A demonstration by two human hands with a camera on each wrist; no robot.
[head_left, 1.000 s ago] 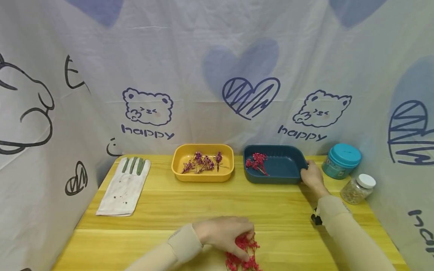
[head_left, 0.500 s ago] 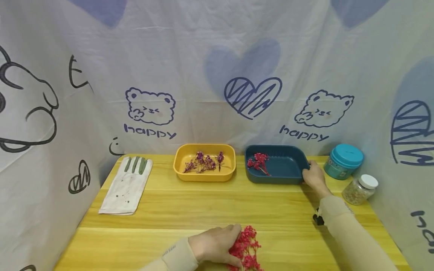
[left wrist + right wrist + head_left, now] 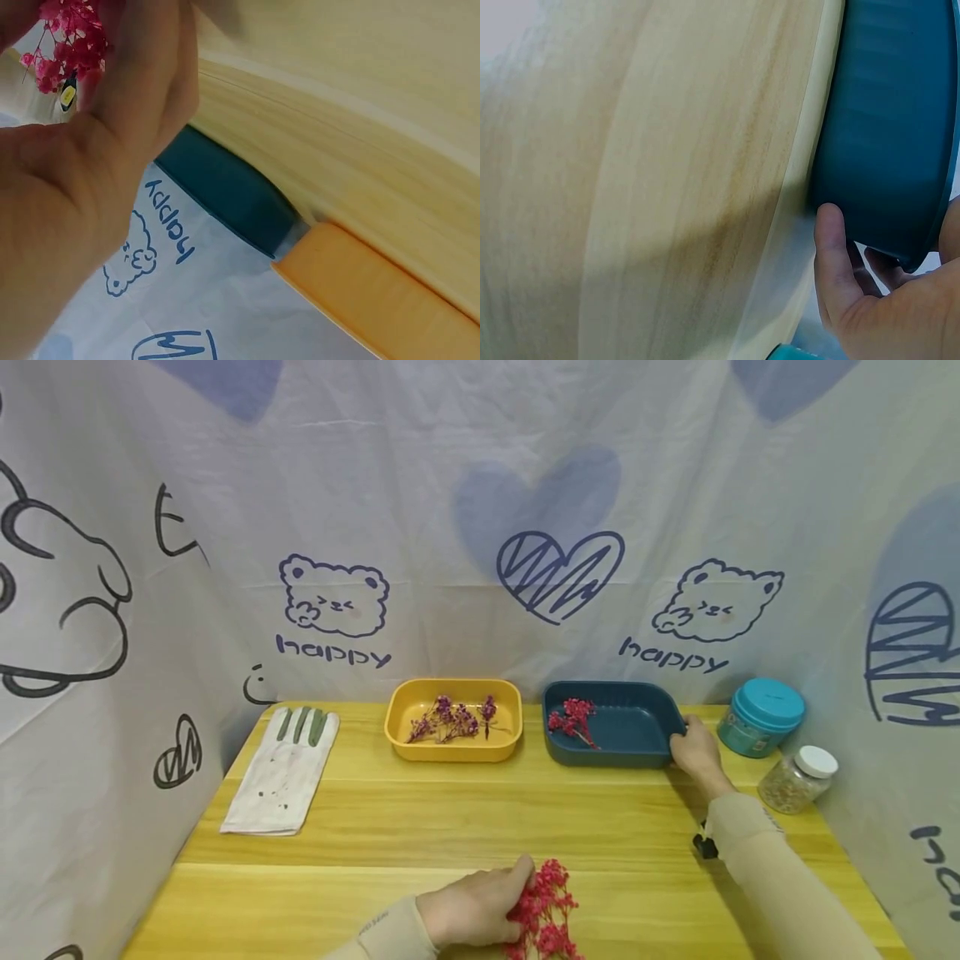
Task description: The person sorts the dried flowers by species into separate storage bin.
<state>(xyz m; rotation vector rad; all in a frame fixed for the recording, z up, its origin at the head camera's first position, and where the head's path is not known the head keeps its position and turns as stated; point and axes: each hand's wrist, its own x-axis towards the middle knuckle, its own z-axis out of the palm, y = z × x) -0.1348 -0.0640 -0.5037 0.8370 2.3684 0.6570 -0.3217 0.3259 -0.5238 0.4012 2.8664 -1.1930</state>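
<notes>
A bunch of red flowers [image 3: 553, 906] is gripped in the fingers of the left hand [image 3: 472, 910] over the near part of the worktop [image 3: 450, 810]; whether the wood is touched by it cannot be told. By the right hand [image 3: 697, 753] the right end of a dark blue tray [image 3: 637, 727] is gripped, a fingertip being seen low against its outer wall. In that tray a red sprig [image 3: 576, 720] is laid toward the left. Just beside it is placed a yellow tray [image 3: 453, 753], in which purple sprigs [image 3: 450, 722] are held. At the far left a white glove [image 3: 277, 772] (green-fingered and specked with dark marks) is laid flat. To the right are stood a teal tub [image 3: 761, 718] and a white-lidded jar [image 3: 795, 783], behind which a printed cloth [image 3: 427, 502] is hung.
</notes>
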